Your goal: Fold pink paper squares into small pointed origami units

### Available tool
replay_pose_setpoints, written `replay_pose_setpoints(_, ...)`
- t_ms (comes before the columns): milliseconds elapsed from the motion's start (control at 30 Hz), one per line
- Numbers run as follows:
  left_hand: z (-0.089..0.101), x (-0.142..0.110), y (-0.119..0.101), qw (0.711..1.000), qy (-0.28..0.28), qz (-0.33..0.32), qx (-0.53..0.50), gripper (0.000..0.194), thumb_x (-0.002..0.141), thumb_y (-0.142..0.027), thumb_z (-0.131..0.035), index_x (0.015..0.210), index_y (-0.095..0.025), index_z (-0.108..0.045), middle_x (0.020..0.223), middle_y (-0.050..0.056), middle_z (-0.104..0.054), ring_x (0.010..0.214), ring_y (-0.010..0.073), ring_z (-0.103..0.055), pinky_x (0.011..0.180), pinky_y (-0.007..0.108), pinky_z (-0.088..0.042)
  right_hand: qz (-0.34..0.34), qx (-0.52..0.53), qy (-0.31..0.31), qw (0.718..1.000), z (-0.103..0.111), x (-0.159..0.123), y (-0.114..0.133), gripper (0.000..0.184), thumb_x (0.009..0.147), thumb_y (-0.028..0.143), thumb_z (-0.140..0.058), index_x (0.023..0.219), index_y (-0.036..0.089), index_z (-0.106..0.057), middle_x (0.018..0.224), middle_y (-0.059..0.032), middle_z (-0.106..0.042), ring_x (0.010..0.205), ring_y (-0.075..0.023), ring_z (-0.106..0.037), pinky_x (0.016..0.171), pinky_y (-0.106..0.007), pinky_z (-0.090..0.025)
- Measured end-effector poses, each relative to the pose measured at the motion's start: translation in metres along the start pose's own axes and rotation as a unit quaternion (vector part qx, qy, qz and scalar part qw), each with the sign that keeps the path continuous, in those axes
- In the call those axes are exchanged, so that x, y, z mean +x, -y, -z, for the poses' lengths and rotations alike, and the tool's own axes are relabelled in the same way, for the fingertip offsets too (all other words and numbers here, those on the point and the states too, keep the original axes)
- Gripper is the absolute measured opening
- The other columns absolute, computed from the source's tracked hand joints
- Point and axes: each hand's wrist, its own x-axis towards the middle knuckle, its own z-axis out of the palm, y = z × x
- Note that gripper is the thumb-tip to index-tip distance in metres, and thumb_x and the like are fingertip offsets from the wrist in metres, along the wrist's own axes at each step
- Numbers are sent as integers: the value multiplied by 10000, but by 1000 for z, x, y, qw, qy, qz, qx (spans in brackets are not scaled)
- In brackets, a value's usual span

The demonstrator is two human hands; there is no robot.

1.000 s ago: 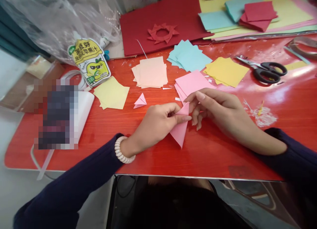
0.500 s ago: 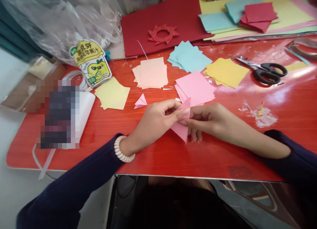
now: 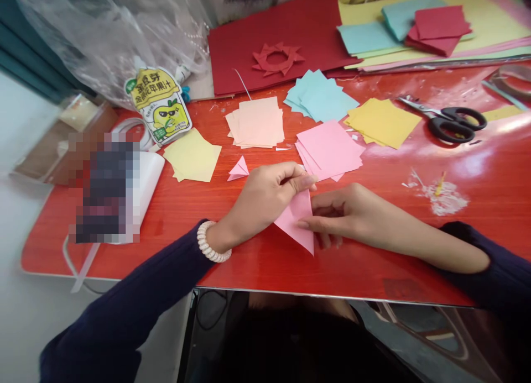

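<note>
A folded sheet of pink paper (image 3: 299,217) is held between my two hands above the red table. My left hand (image 3: 276,189) pinches its upper corner between thumb and fingers. On the paper's right edge, my right hand (image 3: 346,211) grips with the thumb in front and the fingers behind, partly hidden. One point of the paper hangs down toward the table's front edge. A small folded pink piece (image 3: 239,169) lies just left of my left hand. Beyond my hands is a stack of pink paper squares (image 3: 329,148).
Stacks of peach (image 3: 257,123), blue (image 3: 321,95), yellow (image 3: 384,123) and pale yellow squares (image 3: 194,156) lie around. Scissors (image 3: 452,123) rest at right, near white scraps (image 3: 448,198). A red paper ring (image 3: 277,58) sits on red sheets (image 3: 232,51). A drink pouch (image 3: 164,106) stands left.
My right hand has moved lower along the pink paper's edge. The paper's lower point now hangs further down, with more of its face showing. My left hand keeps its pinch at the top.
</note>
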Motion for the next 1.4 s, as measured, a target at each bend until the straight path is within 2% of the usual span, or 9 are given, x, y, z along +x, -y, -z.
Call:
replay_pose_setpoints(300, 3, 4, 4, 996, -10, 23, -88, 255, 883, -387, -533, 760, -177, -608, 666, -11, -555, 630, 93, -529, 605, 227, -448, -7, 26, 4, 1000, 7, 2, -3, 284, 866, 374, -584, 667, 183, -517, 518, 22, -611, 419, -83, -531, 429, -201, -410)
replay_pose_setpoints(467, 10, 5, 6, 997, 0, 4, -81, 195, 878, -275, -533, 1063, -217, -560, 732, -14, -573, 639, 89, -562, 616, 217, -500, -1, 23, -20, 1000, 15, 2, -6, 349, 874, 409, -575, 629, 179, -479, 465, 52, -503, 398, -53, -437, 398, -198, -307)
replay_pose_setpoints(567, 13, 5, 8, 995, 37, -96, 15, 319, 894, -177, -415, 1188, -264, -505, 1056, 22, -612, 916, 129, -621, 758, 254, -544, 0, 58, -33, 998, 17, 1, -5, 382, 850, 404, -613, 589, 177, -450, 459, 66, -436, 400, -42, -367, 395, -208, -253)
replay_pose_setpoints(667, 18, 5, 9, 957, 62, -241, 147, 367, 880, -136, -423, 1206, -279, -512, 1330, 29, -478, 1233, 180, -481, 1003, 328, -467, -3, 125, -25, 992, 19, 0, -1, 398, 814, 356, -666, 554, 177, -423, 470, 78, -365, 402, -38, -285, 388, -216, -213)
replay_pose_setpoints(833, 23, 6, 7, 900, 22, -358, 246, 269, 869, -185, -548, 1128, -254, -568, 1396, 73, -403, 1347, 229, -332, 1112, 428, -324, -9, 239, 12, 971, 20, -1, 1, 314, 751, 241, -716, 560, 181, -473, 525, 62, -448, 430, -48, -381, 414, -192, -332)
replay_pose_setpoints(967, 21, 3, 9, 923, -7, -309, 227, 67, 885, -291, -561, 883, -265, -622, 1014, 2, -654, 1112, 177, -533, 985, 361, -419, -14, 277, 38, 960, 21, 1, -5, 88, 831, 257, -606, 790, 181, -626, 599, 20, -610, 464, -77, -522, 424, -175, -421)
replay_pose_setpoints(1067, 19, 3, 12, 967, -38, -197, 160, 180, 889, -351, -550, 788, -212, -602, 799, -16, -645, 814, 118, -584, 767, 255, -465, 15, 304, -4, 952, 19, 3, -7, 249, 895, 382, -517, 864, 162, -630, 695, -38, -675, 549, -109, -615, 510, -196, -508)
replay_pose_setpoints(1200, 18, 6, 16, 992, -62, -78, 81, 232, 870, -392, -570, 768, -185, -594, 729, -25, -601, 659, 80, -522, 610, 206, -410, 85, 275, -93, 953, 16, 5, -7, 332, 846, 442, -601, 1038, 172, -611, 806, -35, -694, 684, -137, -684, 591, -212, -554)
replay_pose_setpoints(1400, 12, 5, 16, 999, -36, -31, 25, 199, 831, -379, -620, 843, -181, -599, 813, -8, -623, 744, 93, -554, 668, 203, -439, 70, 172, -138, 973, 11, 6, -9, 174, 844, 304, -641, 915, 145, -652, 784, -29, -701, 726, -137, -702, 687, -220, -574)
